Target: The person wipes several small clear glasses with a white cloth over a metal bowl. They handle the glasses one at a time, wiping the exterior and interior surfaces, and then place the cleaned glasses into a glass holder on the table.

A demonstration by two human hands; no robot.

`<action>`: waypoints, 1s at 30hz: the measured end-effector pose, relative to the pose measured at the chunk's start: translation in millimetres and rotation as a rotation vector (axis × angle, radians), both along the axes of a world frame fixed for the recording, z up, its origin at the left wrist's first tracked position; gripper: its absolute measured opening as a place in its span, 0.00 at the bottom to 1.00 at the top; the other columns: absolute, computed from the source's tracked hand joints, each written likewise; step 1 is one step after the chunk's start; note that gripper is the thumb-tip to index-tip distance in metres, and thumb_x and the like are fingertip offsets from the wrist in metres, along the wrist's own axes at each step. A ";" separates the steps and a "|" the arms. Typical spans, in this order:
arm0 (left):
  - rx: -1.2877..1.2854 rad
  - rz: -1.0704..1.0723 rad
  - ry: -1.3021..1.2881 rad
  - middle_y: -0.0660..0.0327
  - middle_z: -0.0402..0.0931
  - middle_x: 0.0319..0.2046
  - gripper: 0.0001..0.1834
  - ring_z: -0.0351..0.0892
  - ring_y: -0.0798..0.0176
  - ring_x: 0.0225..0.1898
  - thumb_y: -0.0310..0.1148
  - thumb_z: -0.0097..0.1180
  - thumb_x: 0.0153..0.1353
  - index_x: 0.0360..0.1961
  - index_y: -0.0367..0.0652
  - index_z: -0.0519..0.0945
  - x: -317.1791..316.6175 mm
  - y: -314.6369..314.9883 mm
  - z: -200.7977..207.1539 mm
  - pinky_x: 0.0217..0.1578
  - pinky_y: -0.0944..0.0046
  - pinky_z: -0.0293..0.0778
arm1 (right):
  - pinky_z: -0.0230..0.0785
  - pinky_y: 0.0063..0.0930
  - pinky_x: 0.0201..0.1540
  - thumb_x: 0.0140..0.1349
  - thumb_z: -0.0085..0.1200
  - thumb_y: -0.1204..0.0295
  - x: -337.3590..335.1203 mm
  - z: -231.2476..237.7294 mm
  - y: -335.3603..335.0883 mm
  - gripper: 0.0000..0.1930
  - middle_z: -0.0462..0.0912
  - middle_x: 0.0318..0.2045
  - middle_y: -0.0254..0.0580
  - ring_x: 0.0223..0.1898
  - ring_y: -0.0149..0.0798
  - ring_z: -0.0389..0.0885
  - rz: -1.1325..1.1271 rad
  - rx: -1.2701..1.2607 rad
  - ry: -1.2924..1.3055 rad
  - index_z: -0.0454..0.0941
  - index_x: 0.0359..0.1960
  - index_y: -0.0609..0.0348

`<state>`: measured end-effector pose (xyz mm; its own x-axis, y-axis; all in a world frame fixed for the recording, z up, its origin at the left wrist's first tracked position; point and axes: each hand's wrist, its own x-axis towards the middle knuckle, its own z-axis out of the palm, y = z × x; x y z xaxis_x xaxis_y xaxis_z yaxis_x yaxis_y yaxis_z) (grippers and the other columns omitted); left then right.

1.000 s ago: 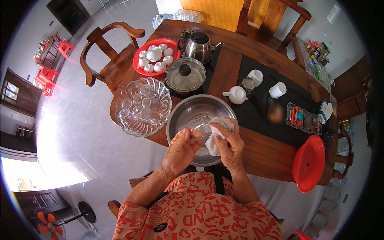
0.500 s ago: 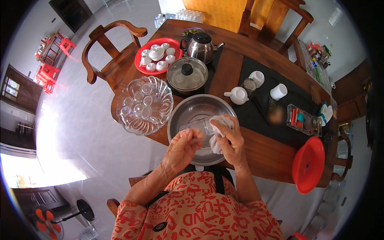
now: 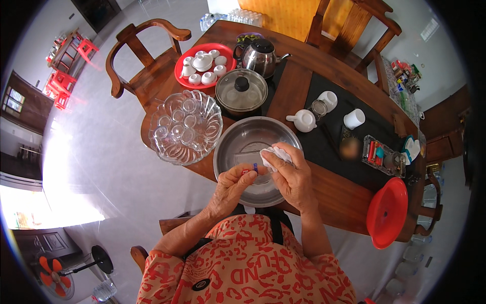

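Over a wide steel basin (image 3: 224,138), my left hand (image 3: 232,188) is closed with its fingertips around a small clear glass cup (image 3: 249,171). Red and blue marks show on the cup, and its outline is hard to make out against the metal. My right hand (image 3: 293,181) grips a crumpled white cloth (image 3: 277,155) right beside the cup. To the left of the basin stands a scalloped clear glass bowl (image 3: 206,147) with several clear glass cups (image 3: 177,130) inside it.
Behind the basin stand a lidded pot (image 3: 241,91), a steel kettle (image 3: 259,57) and a red tray (image 3: 183,81) of white teaware. A white teapot (image 3: 304,121) and white cup (image 3: 354,118) sit on the right. A red basin (image 3: 387,213) leans at the table's right edge.
The cup has turned in my left hand, so its red and blue marks now show. My right hand has drawn the cloth into a tighter bunch. The view has shifted slightly.
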<state>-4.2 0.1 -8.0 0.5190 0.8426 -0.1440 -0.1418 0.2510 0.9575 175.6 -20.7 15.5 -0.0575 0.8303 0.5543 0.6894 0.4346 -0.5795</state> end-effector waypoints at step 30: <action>0.327 -0.230 0.206 0.61 0.77 0.36 0.08 0.70 0.59 0.40 0.29 0.56 0.61 0.41 0.41 0.79 -16.7 7.7 -10.3 0.45 0.60 0.64 | 0.67 0.31 0.51 0.52 0.59 0.77 8.2 2.8 3.1 0.22 0.77 0.52 0.37 0.47 0.40 0.71 0.427 -0.197 0.061 0.78 0.52 0.54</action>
